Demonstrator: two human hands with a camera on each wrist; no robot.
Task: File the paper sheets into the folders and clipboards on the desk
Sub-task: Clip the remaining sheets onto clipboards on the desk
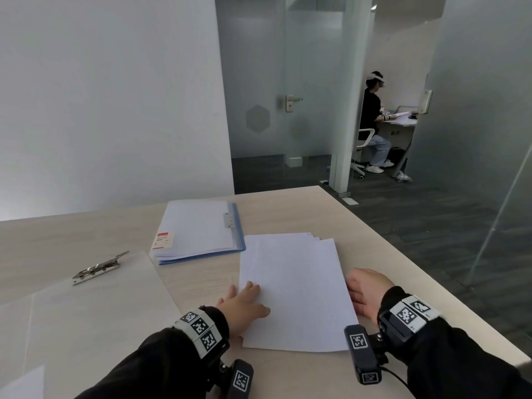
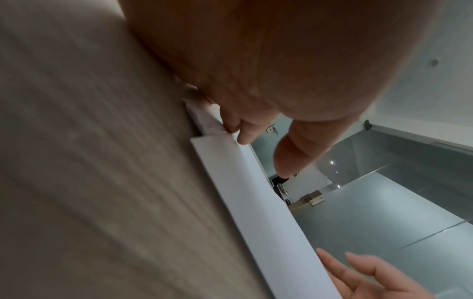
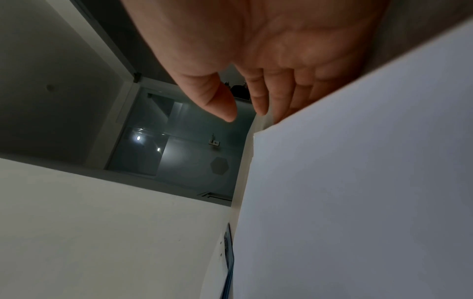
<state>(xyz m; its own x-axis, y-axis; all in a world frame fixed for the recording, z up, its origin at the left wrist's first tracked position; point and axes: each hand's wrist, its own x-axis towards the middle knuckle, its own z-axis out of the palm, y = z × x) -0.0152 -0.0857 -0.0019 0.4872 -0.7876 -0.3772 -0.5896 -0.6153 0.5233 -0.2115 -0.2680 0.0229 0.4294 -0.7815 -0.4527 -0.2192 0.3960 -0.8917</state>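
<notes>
A stack of white paper sheets (image 1: 293, 292) lies on the desk in front of me, its far sheets slightly fanned. My left hand (image 1: 250, 295) rests on the stack's left edge, fingers and thumb lying on the top sheet. In the left wrist view its fingertips (image 2: 238, 133) touch the paper edge (image 2: 256, 202). My right hand (image 1: 359, 286) stands against the stack's right edge with straight fingers, palm toward the paper (image 3: 358, 192). A blue folder (image 1: 198, 228) holding clipped sheets lies behind the stack. A clear clipboard (image 1: 86, 312) with a metal clip (image 1: 98, 267) lies at the left.
The pale wooden desk (image 1: 72, 234) ends in a diagonal edge close to my right arm. A white sheet corner (image 1: 26, 384) shows at the bottom left. Beyond the desk are frosted glass walls, a glass door (image 1: 290, 102), and a seated person (image 1: 371, 116) in another room.
</notes>
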